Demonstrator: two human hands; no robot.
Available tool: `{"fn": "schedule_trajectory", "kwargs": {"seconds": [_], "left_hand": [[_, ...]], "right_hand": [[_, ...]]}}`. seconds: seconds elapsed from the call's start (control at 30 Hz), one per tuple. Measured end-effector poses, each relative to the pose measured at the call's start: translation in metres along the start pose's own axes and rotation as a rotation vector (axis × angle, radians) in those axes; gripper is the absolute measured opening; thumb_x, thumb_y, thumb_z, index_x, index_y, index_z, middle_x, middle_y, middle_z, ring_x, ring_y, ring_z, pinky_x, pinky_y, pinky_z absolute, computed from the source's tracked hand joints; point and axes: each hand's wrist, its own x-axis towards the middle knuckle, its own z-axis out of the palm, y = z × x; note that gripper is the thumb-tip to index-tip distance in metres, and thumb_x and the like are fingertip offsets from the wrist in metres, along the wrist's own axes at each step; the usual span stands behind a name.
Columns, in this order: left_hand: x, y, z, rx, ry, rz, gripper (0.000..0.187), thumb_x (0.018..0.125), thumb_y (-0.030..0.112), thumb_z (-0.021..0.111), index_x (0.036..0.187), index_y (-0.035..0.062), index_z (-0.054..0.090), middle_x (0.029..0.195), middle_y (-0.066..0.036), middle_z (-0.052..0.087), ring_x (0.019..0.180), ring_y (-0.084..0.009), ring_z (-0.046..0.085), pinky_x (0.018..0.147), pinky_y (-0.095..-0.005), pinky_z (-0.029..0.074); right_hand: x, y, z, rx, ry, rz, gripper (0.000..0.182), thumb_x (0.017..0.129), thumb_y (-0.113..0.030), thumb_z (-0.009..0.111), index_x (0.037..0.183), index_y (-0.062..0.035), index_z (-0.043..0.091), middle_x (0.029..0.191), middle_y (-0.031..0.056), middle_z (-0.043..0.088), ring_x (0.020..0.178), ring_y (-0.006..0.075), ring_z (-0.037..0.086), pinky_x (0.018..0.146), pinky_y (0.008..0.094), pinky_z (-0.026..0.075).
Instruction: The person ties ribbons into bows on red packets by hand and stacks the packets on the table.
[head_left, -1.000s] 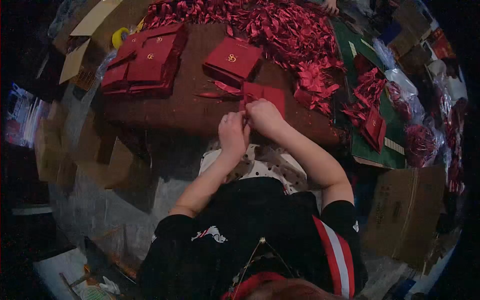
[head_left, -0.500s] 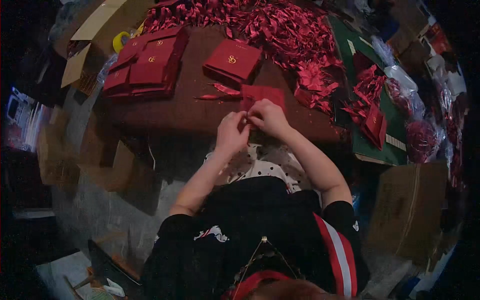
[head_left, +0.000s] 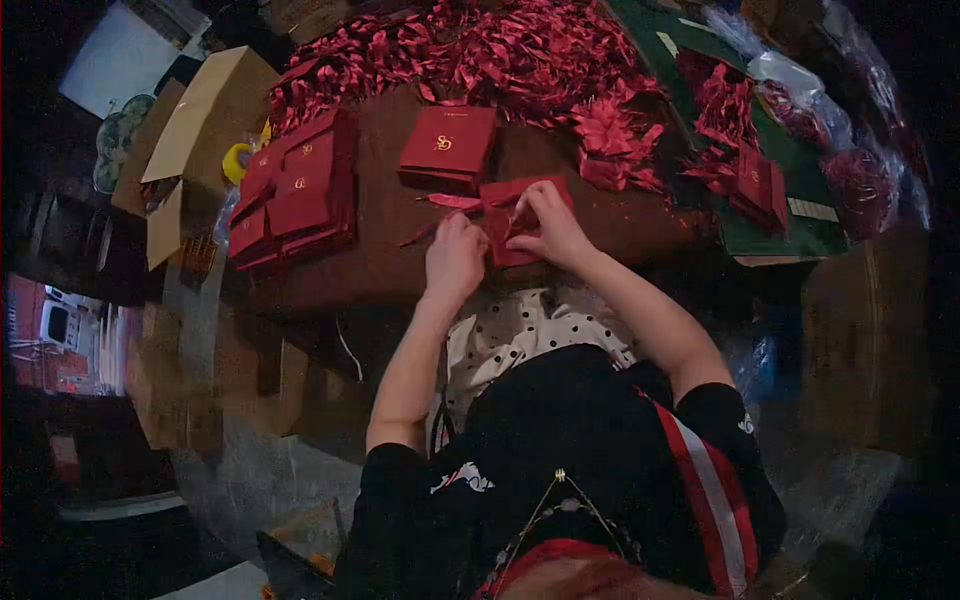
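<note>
A flat red square piece [head_left: 500, 196], a pouch or card, lies at the table's front edge. My right hand [head_left: 552, 228] is over it, with thumb and forefinger curved and their tips apart. To its left, my left hand [head_left: 457, 256] is closed with the fingers curled down, and what they hold, if anything, is hidden. Just beyond its knuckles lies a red ribbon strip [head_left: 455, 201]. Behind the square piece is a small stack of red boxes or pouches [head_left: 447, 145] with gold lettering on top.
More gold-marked red pieces [head_left: 305, 190] are stacked at the left. A large heap of red ribbon strips [head_left: 500, 55] covers the table's back. On the right, a green board [head_left: 790, 180] carries more red strips. An open cardboard box [head_left: 205, 120] stands left of the table.
My hands, fingertips together before, have come apart. The left is now by the ribbon strip, the right over the square piece. The whole view has also shifted and turned.
</note>
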Motion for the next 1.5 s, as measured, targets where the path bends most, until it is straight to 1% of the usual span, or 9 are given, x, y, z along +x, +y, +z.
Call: {"fn": "schedule_trajectory", "kwargs": {"seconds": [0.23, 0.37, 0.53, 0.8, 0.93, 1.13, 1.23, 1.3, 1.5], "left_hand": [[-0.043, -0.028, -0.032, 0.076, 0.026, -0.213, 0.009, 0.084, 0.014, 0.07, 0.088, 0.0085, 0.064, 0.098, -0.01, 0.056, 0.099, -0.0331, 0.057, 0.079, -0.0455, 0.051], [-0.05, -0.035, -0.019, -0.049, 0.129, -0.27, 0.009, 0.086, 0.015, 0.069, 0.09, 0.0082, 0.064, 0.097, -0.012, 0.057, 0.099, -0.035, 0.056, 0.084, -0.0455, 0.047], [-0.051, -0.037, -0.009, -0.059, 0.167, -0.159, 0.02, 0.086, 0.012, 0.067, 0.106, 0.0071, 0.065, 0.104, -0.014, 0.059, 0.102, -0.0355, 0.055, 0.089, -0.045, 0.045], [-0.063, -0.044, 0.005, -0.022, 0.246, -0.22, 0.025, 0.09, 0.015, 0.065, 0.115, 0.009, 0.065, 0.109, -0.014, 0.057, 0.104, -0.0349, 0.053, 0.092, -0.0435, 0.044], [-0.064, -0.044, 0.005, -0.075, 0.24, -0.229, 0.026, 0.091, 0.016, 0.065, 0.116, 0.0101, 0.065, 0.11, -0.013, 0.057, 0.105, -0.0354, 0.053, 0.093, -0.0451, 0.044], [-0.046, -0.036, -0.004, -0.068, 0.358, -0.285, 0.038, 0.089, 0.017, 0.068, 0.125, 0.0091, 0.059, 0.117, -0.018, 0.054, 0.11, -0.0384, 0.052, 0.094, -0.0473, 0.045], [-0.011, -0.034, -0.012, 0.077, 0.466, -0.189, 0.045, 0.086, 0.017, 0.071, 0.127, 0.0086, 0.057, 0.121, -0.017, 0.055, 0.112, -0.0377, 0.051, 0.095, -0.0472, 0.044], [0.021, -0.028, -0.01, 0.076, 0.446, -0.108, 0.05, 0.083, 0.018, 0.073, 0.13, 0.0088, 0.056, 0.129, -0.017, 0.053, 0.116, -0.0391, 0.05, 0.099, -0.0486, 0.043], [0.08, -0.023, 0.016, 0.189, 0.215, 0.007, 0.079, 0.079, 0.022, 0.078, 0.148, 0.0133, 0.042, 0.154, -0.02, 0.035, 0.14, -0.0455, 0.032, 0.112, -0.0521, 0.034]], "right_hand": [[-0.004, 0.003, -0.007, -0.087, -0.047, -0.046, 0.047, 0.072, -0.027, 0.084, 0.103, -0.0054, 0.056, 0.108, 0.0144, 0.052, 0.106, 0.0339, 0.052, 0.094, 0.0407, 0.044], [-0.022, -0.013, -0.028, -0.351, -0.27, -0.251, 0.066, 0.074, -0.037, 0.079, 0.131, -0.0121, 0.058, 0.136, 0.0094, 0.052, 0.129, 0.032, 0.045, 0.107, 0.051, 0.033], [-0.067, 0.006, -0.062, -0.644, -0.348, -0.479, 0.057, 0.082, -0.023, 0.067, 0.138, -0.0236, 0.054, 0.143, 0.002, 0.052, 0.135, 0.0268, 0.046, 0.109, 0.05, 0.035], [-0.064, 0.022, -0.288, -1.014, 0.516, -0.37, 0.046, 0.075, 0.005, 0.06, 0.114, -0.0164, 0.073, 0.121, 0.0085, 0.068, 0.114, 0.0275, 0.063, 0.095, 0.0444, 0.046], [-0.102, 0.08, -0.348, -0.914, 0.543, -0.116, 0.04, 0.078, 0.001, 0.062, 0.116, -0.0092, 0.071, 0.12, 0.0127, 0.067, 0.115, 0.033, 0.062, 0.099, 0.0419, 0.047], [-0.129, 0.11, -0.332, -1.026, 0.311, 0.297, 0.047, 0.086, -0.037, 0.07, 0.129, -0.0186, 0.064, 0.14, 0.0116, 0.054, 0.125, 0.0322, 0.054, 0.103, 0.0501, 0.043], [-0.084, 0.082, -0.296, -0.931, 0.494, -0.065, 0.032, 0.084, -0.02, 0.072, 0.115, -0.0132, 0.067, 0.123, 0.0093, 0.063, 0.118, 0.03, 0.057, 0.1, 0.0444, 0.043], [-0.051, 0.051, -0.251, -0.857, 0.269, -0.169, 0.028, 0.08, -0.007, 0.071, 0.108, -0.012, 0.068, 0.106, 0.0068, 0.065, 0.102, 0.0301, 0.06, 0.087, 0.0417, 0.049], [-0.023, 0.04, -0.16, -1.056, 0.038, 0.133, 0.026, 0.077, -0.019, 0.077, 0.099, -0.0105, 0.067, 0.097, 0.0086, 0.059, 0.096, 0.0291, 0.057, 0.076, 0.0397, 0.051]]}}
